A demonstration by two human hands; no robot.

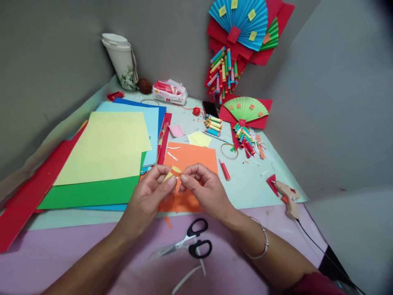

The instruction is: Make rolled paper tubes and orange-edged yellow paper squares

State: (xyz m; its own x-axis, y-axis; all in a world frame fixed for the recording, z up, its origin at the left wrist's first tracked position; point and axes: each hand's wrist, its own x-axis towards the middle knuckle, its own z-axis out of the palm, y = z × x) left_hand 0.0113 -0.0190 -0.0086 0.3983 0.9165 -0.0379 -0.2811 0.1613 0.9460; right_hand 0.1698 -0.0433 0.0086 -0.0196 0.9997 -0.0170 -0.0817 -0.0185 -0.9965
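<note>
My left hand (150, 191) pinches a small rolled tube of yellow paper (168, 175) between thumb and fingers. A narrow orange paper strip (176, 173) lies across the tube near its upper end. My right hand (207, 187) is closed at that end, its thumb and forefinger pinching the strip; the fingertips partly hide it. Both hands are above an orange paper sheet (196, 157). Below them, black-handled scissors (181, 245) lie with the blades pointing left.
Stacked coloured sheets (104, 147) are at left. Finished paper rolls (213, 125), a red glue tube (224, 170) and a glue gun (288, 196) lie to the right. Behind are a white cup (119, 61), a tissue pack (170, 92), a phone (210, 109) and paper fan decorations (241, 24).
</note>
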